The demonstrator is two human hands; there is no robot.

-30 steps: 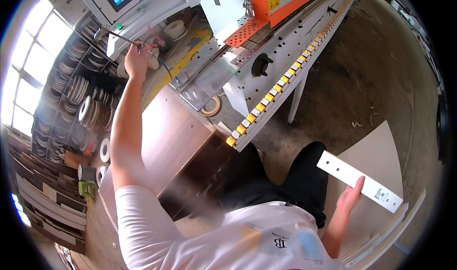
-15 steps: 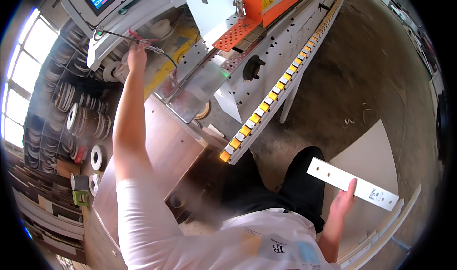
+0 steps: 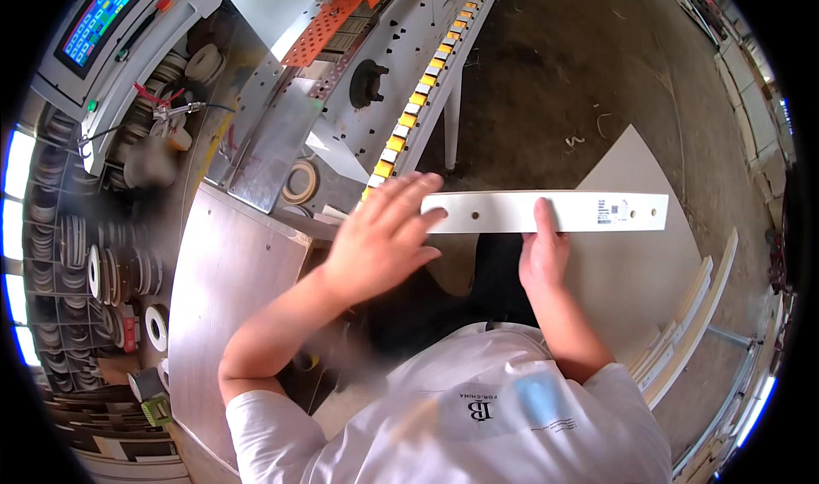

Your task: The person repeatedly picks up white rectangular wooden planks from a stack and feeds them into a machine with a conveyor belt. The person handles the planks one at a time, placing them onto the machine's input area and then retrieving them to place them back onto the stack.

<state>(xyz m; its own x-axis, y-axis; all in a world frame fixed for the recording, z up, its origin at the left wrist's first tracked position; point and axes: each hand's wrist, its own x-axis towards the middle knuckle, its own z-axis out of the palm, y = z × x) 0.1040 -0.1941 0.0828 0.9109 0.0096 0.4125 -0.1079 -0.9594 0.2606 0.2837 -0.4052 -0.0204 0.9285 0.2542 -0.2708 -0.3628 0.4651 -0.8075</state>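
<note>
A: State the position of the workpiece.
B: The white strip [image 3: 503, 212] is held crosswise in front of the person's torso. A printed label [image 3: 608, 211] is near its right end; drilled holes [image 3: 475, 216] show toward both ends.

A: State the condition of each hand.
B: The right hand [image 3: 543, 258] grips the white strip, thumb flat on the upper face; the other fingers are hidden beneath. The left hand [image 3: 380, 241] is wide, fingers spread, at the strip's left end. Contact there cannot be confirmed.

A: Which step is in hand?
B: By judgement, a handling step: the right hand supports the piece alone while the left hand is placed at its free end.

A: What does the next move call for?
B: A two-handed hold would call for the left fingers to close on the end without tilting the strip. Maintain the right-hand grip meanwhile.

A: Note adjacent equipment.
B: The roller rail [image 3: 407, 121] runs out beyond the left hand. The wooden tabletop [image 3: 226, 271] is to the left. Observe clearance from both.
</note>
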